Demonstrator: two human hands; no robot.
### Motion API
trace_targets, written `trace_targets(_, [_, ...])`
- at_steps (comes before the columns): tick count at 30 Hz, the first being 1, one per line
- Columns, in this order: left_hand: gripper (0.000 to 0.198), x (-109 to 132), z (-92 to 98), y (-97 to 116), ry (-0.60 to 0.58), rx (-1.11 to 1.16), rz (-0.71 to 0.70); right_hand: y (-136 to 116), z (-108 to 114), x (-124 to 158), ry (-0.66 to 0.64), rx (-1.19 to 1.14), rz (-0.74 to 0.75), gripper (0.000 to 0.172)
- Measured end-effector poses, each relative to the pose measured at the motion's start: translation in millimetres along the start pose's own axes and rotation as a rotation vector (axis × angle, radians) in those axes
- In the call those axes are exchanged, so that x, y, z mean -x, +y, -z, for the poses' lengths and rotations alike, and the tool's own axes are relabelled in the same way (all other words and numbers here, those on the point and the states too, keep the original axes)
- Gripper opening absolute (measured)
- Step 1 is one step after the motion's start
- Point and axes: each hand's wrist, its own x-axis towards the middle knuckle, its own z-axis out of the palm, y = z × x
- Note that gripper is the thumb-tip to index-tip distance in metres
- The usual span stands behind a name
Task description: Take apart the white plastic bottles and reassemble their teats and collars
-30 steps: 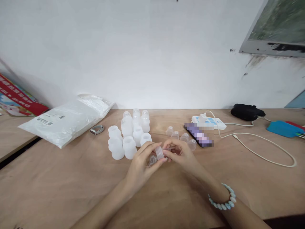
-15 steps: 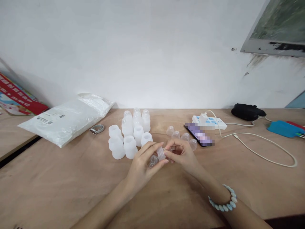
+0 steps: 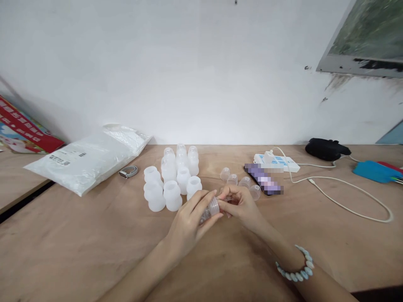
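Note:
A small clear ribbed plastic piece point(image 3: 214, 206) is held between the thumb and fingers of my left hand point(image 3: 189, 216). My right hand point(image 3: 241, 205) pinches at the right end of that piece, with thumb and index finger together; a thin clear edge shows by its fingers. Small clear parts point(image 3: 205, 215) lie partly hidden behind my left fingers. To the left stand several frosted white bottles point(image 3: 172, 196), open at the top in front, while those at the back wear clear domed caps point(image 3: 193, 151). Loose clear domes point(image 3: 244, 181) rest beyond my right hand.
On the wooden table point(image 3: 94, 243) lie a white plastic bag point(image 3: 91, 157) and a watch point(image 3: 128, 171) at the left. A phone point(image 3: 264, 179), a power strip point(image 3: 277, 162), a looped cable point(image 3: 362, 191) and a black pouch point(image 3: 327, 149) are at the right.
The ribbed piece has turned slightly in my fingers and sits a little further right. My left fingers have closed in nearer to my right hand. The bottles and domes have stayed put.

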Motion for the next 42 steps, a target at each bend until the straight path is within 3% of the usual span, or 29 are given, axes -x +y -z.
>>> trace_targets(20, [0.035, -6.4, 5.2, -2.6, -0.088, 0.228, 0.151, -1.5, 2.7, -1.5, -0.084, 0.031, -0.002, 0.031])
trace_targets(30, [0.037, -4.8, 4.8, -2.4, -0.084, 0.220, 0.116, 1.4, -0.4, -1.2, -0.087, -0.030, -0.009, 0.034])
trace_targets(42, [0.040, -8.0, 3.8, -0.6, -0.032, 0.315, 0.242, -1.0, -1.1, -3.0, -0.069, -0.083, -0.014, 0.040])
